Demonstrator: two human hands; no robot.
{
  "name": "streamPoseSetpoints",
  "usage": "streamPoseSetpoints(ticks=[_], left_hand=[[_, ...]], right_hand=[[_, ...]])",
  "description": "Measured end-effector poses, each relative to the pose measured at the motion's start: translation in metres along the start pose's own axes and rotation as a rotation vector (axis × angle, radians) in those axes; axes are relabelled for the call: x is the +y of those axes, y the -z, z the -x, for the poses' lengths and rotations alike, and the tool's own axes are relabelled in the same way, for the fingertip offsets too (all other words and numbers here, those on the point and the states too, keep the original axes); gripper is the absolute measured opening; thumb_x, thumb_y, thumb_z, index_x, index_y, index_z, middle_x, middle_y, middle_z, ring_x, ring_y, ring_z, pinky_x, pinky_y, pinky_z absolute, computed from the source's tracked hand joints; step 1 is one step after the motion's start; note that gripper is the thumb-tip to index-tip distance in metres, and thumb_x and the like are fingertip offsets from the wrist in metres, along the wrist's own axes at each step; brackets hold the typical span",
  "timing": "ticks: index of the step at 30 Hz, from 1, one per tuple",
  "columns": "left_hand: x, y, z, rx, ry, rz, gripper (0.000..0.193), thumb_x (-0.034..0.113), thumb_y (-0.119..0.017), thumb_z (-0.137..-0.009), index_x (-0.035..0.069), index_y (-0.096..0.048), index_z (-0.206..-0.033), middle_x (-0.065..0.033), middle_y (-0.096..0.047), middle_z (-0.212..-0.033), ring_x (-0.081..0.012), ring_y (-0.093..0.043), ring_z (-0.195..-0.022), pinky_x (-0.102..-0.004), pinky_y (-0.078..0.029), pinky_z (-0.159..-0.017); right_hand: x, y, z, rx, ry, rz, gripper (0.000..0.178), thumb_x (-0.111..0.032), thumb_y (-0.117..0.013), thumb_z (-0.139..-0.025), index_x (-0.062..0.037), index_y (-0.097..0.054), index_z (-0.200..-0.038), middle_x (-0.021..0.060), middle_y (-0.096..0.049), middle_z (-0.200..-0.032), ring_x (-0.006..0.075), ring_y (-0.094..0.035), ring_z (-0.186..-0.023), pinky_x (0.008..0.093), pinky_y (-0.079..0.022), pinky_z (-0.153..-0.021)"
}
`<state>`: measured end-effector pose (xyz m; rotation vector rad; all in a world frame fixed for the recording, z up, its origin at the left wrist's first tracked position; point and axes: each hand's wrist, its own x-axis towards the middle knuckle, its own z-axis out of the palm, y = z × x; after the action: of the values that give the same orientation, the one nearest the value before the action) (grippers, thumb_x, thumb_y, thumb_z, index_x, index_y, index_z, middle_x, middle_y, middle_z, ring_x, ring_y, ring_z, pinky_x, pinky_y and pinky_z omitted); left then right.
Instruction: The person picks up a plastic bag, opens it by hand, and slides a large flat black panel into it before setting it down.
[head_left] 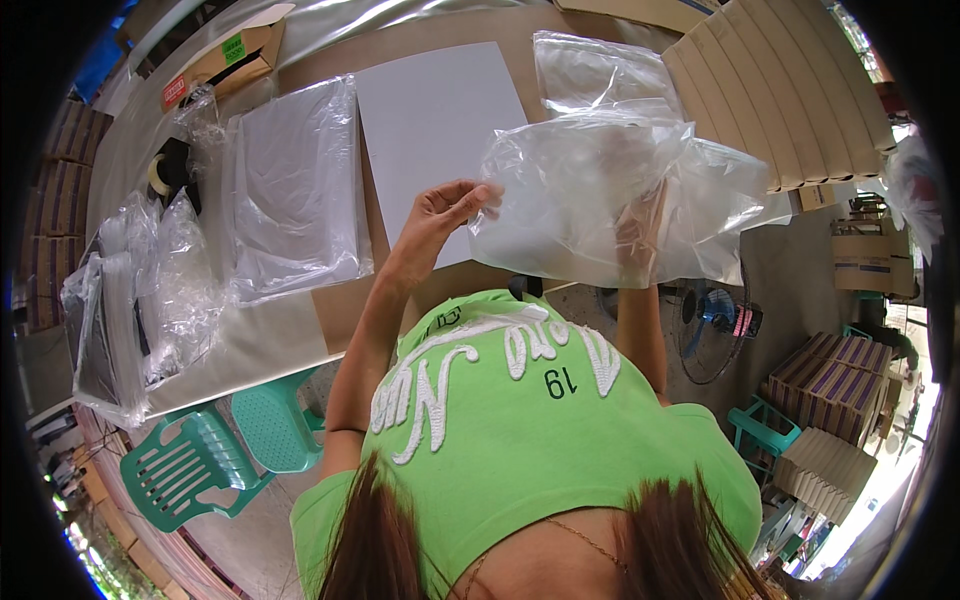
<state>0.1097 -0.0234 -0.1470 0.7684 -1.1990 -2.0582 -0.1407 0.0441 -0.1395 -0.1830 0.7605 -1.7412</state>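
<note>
A clear plastic bag [570,200] hangs spread out in front of my chest, above the near side of the table. My left hand [452,212] pinches its left edge between thumb and fingertips. My right hand [638,235] shows blurred through the film, its fingers looking stretched upward against the plastic; whether it is inside the bag or behind it I cannot tell. Just beyond the left hand lies a flat white sheet [440,120]. More folded clear plastic bags [605,75] lie past the raised one.
A plastic-wrapped flat stack [295,190] lies left of the sheet, near crumpled plastic [180,280] and a tape roll [160,175]. An open carton [235,55] is far left. Folded cardboard [775,90] stands at the right. Green plastic chair [190,470] and stool [275,425] stand below the table.
</note>
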Motion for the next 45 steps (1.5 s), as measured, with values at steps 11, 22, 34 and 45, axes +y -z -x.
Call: streamPoseSetpoints(ticks=[11,22,34,45], left_hand=[[0.007,0.002,0.001,0.099,-0.064,0.023,0.019,0.025,-0.071,-0.078,0.007,-0.068,-0.082,0.0010,-0.063,-0.071,-0.0055,-0.053,-0.066,-0.0201,-0.040,-0.062],[0.027,-0.024,0.007,-0.071,0.002,0.028,0.018,0.015,-0.076,-0.071,0.008,-0.061,-0.077,0.0012,-0.061,-0.071,-0.0050,-0.051,-0.060,-0.0190,-0.040,-0.057],[0.029,-0.019,0.017,-0.139,0.055,0.335,0.019,0.019,-0.070,-0.078,0.006,-0.061,-0.088,0.0012,-0.060,-0.079,-0.0060,-0.057,-0.068,-0.0203,-0.047,-0.061],[0.046,0.026,0.010,0.584,-0.572,-0.445,0.022,0.021,-0.069,-0.079,0.005,-0.060,-0.091,-0.0068,-0.058,-0.100,-0.0150,-0.057,-0.087,-0.0283,-0.045,-0.074]], right_hand=[[-0.065,0.126,-0.028,0.347,0.316,1.400,0.031,-0.021,-0.049,-0.090,-0.0022,-0.048,-0.115,0.0079,-0.055,-0.107,0.0157,-0.055,-0.088,0.0276,-0.046,-0.077],[-0.044,-0.064,0.026,-0.508,0.672,1.447,0.036,-0.003,-0.068,-0.072,-0.0067,-0.059,-0.106,0.0069,-0.057,-0.111,0.0192,-0.052,-0.107,0.0325,-0.040,-0.094],[0.010,-0.111,0.025,-0.988,0.833,1.284,0.016,-0.001,-0.066,-0.073,-0.0084,-0.063,-0.088,0.0024,-0.065,-0.092,0.0197,-0.062,-0.087,0.0393,-0.040,-0.095],[-0.013,-0.099,0.024,-0.572,0.432,0.958,0.008,-0.008,-0.059,-0.086,-0.0021,-0.055,-0.088,-0.0007,-0.055,-0.074,-0.0001,-0.043,-0.058,0.0153,-0.035,-0.052]])
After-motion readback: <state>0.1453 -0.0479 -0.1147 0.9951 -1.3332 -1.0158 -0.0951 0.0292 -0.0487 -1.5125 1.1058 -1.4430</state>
